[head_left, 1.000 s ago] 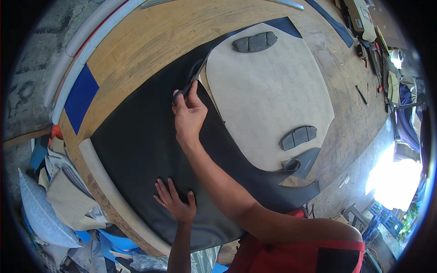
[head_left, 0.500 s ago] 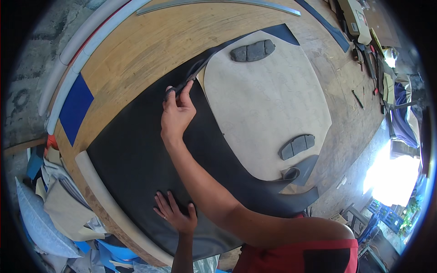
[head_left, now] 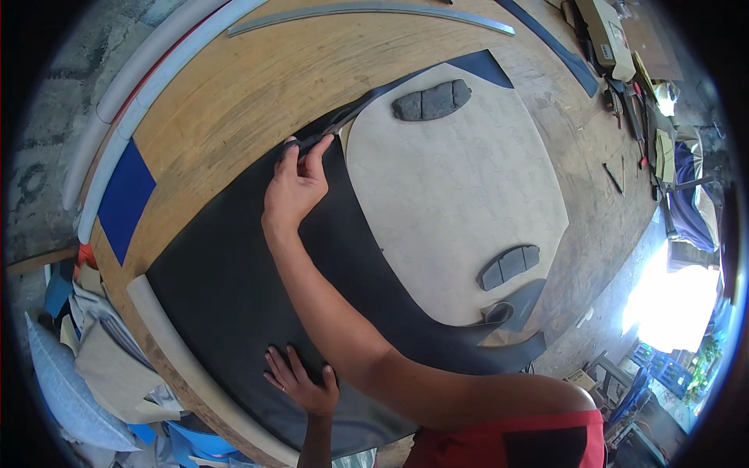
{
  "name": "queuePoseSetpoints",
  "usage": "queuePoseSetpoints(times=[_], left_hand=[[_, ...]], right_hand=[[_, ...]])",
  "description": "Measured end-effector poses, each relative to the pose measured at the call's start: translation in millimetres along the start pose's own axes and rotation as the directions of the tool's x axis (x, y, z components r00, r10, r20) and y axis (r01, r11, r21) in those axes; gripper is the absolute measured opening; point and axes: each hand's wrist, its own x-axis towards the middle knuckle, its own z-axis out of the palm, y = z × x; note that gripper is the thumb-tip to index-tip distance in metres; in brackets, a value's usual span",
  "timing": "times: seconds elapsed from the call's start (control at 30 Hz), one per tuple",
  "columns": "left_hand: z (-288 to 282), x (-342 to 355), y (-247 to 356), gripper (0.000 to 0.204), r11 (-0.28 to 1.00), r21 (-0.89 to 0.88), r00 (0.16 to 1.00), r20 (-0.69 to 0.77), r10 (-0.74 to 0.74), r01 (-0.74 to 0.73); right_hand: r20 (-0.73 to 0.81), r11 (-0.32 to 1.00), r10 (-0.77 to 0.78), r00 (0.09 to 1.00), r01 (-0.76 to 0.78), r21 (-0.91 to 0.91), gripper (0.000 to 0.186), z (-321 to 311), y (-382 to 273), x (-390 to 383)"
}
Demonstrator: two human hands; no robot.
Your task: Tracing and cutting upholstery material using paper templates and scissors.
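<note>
Follow the curve, don't force it

The right hand (head_left: 293,187) has thumb and fingers wrapped on dark-handled scissors (head_left: 312,143) at the upper left of the pale pattern sheet (head_left: 460,179); how far the blades are parted I cannot tell. The left hand (head_left: 304,382) lies palm down, fingers loosely spread and holding nothing, on the black sheet (head_left: 226,273), which covers much of the wooden tabletop (head_left: 226,101) left of the pattern.

The step looks like cutting the black material along the pattern's outline. To do it well, guide the blades just beside the pale edge, with long, even strokes, turning the wrist gradually with the curve. Light pressure from the flat palm should prevent dragging (a tug there could skew the line). Two grey brake pads (head_left: 431,100) rest on the pattern, apparently as weights; bumping either would risk shifting the outline.
</note>
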Motion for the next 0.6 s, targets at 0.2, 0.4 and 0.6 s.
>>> queuePoseSetpoints(times=[0.2, 0.4, 0.6], left_hand=[[-0.5, -1.1, -1.7, 0.082, 1.000, 0.013, 1.000, 0.001, -0.006, 0.006], [-1.2, 0.0, 0.7, 0.081, 1.000, 0.006, 1.000, -0.001, -0.005, 0.005], [-2.8, 1.8, 3.8, 0.081, 1.000, 0.010, 1.000, 0.003, -0.008, 0.008]], right_hand=[[-0.024, 1.000, 0.005, 1.000, -0.005, 0.017, 0.063, 7.1, 5.8, 2.1], [-0.052, 0.996, -0.058, 0.997, 0.062, 0.071, 0.063, 17.8, 4.2, 24.8], [-0.079, 0.996, -0.060, 0.995, 0.065, 0.063, 0.064, 23.4, 4.2, 31.8]])
